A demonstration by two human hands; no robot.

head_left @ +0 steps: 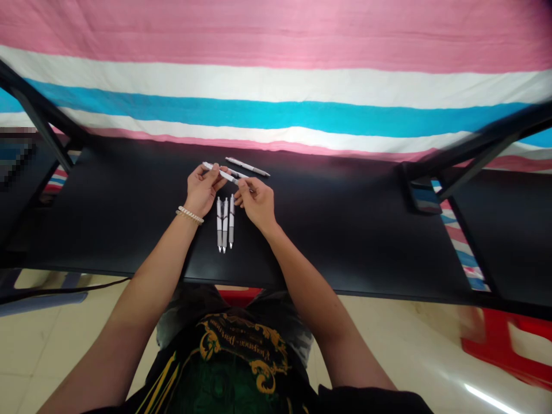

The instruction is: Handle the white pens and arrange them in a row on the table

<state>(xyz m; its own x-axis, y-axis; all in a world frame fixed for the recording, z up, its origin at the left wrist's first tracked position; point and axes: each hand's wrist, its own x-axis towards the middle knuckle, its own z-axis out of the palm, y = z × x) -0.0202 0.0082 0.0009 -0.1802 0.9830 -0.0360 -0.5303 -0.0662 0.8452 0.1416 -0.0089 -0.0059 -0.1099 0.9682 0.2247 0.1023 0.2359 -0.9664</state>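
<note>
A white pen [228,176] is held slantwise above the black table by both hands. My left hand [202,187], with a pale beaded bracelet at the wrist, is closed on its upper left end. The fingers of my right hand [259,201] pinch its lower right end and hide the tip. Just below, three white pens with grey grips [225,221] lie side by side, tips toward me. Beyond my hands another white pen [248,166] lies at a slant. A further pale, slim shape behind the held pen is partly hidden, and I cannot tell what it is.
The black table [345,230] ends in front of my lap. A striped pink, white and blue cloth [276,115] hangs along its far edge. Black metal frames [470,161] stand at both sides. A red plastic stool [495,345] is on the floor at right.
</note>
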